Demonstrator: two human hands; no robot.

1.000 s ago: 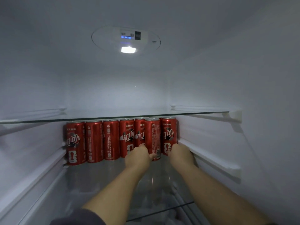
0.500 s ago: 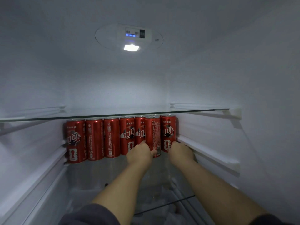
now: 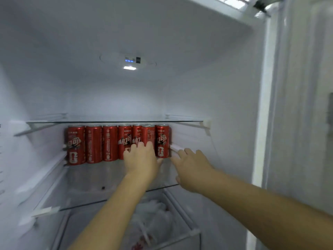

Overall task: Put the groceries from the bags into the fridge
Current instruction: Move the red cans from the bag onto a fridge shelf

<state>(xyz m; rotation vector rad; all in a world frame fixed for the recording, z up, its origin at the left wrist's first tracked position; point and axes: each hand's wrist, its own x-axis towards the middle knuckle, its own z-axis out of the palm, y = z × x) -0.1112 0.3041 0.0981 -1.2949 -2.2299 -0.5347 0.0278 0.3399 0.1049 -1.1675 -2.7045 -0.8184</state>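
Landmark: the glass shelf point(image 3: 86, 177) that carries the cans; every place below is told from it.
Task thing: the front can point(image 3: 148, 134), a slim red drink can, stands upright at the back of the glass shelf, towards its right end. It is a little forward of the row of cans point(image 3: 93, 143).
Left hand: your left hand point(image 3: 142, 159) appears to be wrapped round the lower half of the front can, with the fingers over its front and the thumb at its right side.
Right hand: your right hand point(image 3: 191, 168) holds nothing. Its fingers are spread and relaxed above the right end of the glass shelf, near the side rail point(image 3: 175, 147); I cannot tell if a fingertip touches the rail.
Weight: probably full, so rather heavy for its size, but one hand is enough.
Stiffness: the thin metal wall resists a normal grip, yet it will dent if you squeeze hard.
Surface: smooth and printed, and perhaps damp in the cold, so do not trust the fingertips only.
Stability: tall and narrow, so it tips easily and slides easily on glass; one fall may knock over its neighbours.
Where to hold: round the lower or middle body, thumb opposite the fingers. Push low, close to the glass shelf, not at the top rim.
Clearance: the upper shelf point(image 3: 115, 121) lies just above the can tops, so it is better to slide than to lift.
Below the glass shelf: white bags point(image 3: 155, 212).
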